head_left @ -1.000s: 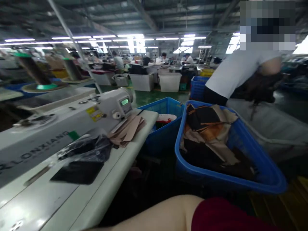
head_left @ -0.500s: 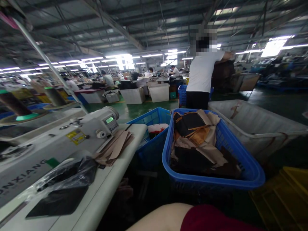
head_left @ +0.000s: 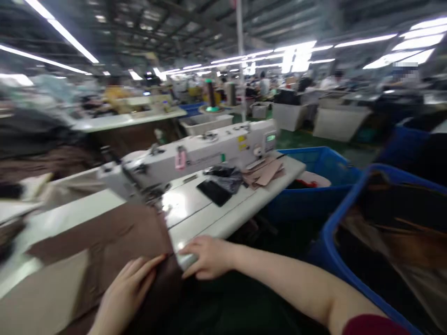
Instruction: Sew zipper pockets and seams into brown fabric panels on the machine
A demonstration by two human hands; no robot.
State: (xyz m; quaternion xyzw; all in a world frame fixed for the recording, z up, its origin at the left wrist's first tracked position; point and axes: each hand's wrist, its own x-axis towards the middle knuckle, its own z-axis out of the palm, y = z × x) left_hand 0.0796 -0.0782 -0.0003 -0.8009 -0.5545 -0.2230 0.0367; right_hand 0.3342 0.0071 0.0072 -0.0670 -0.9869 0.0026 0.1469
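My left hand [head_left: 127, 291] lies flat, fingers stretched out, on a large brown sheet of leather [head_left: 104, 242] spread over the sewing table [head_left: 209, 218]. My right hand [head_left: 206, 256] rests at the table's near corner, its fingers curled over the edge beside the brown sheet; whether it grips anything is unclear. A white sewing machine [head_left: 195, 153] stands behind the sheet. A black piece under a clear plastic bag [head_left: 221, 181] and a stack of tan cut pieces [head_left: 265, 172] lie at the table's far right end.
A blue basket [head_left: 335, 223] full of brown and black leather pieces stands at my right, and a second blue basket [head_left: 314, 160] sits beyond it. White bins, other work tables and seated people fill the background. The picture is blurred by motion.
The view has swung left and down. Both my hands and the brown sheet have come into view; the person in the white shirt has dropped out of sight.
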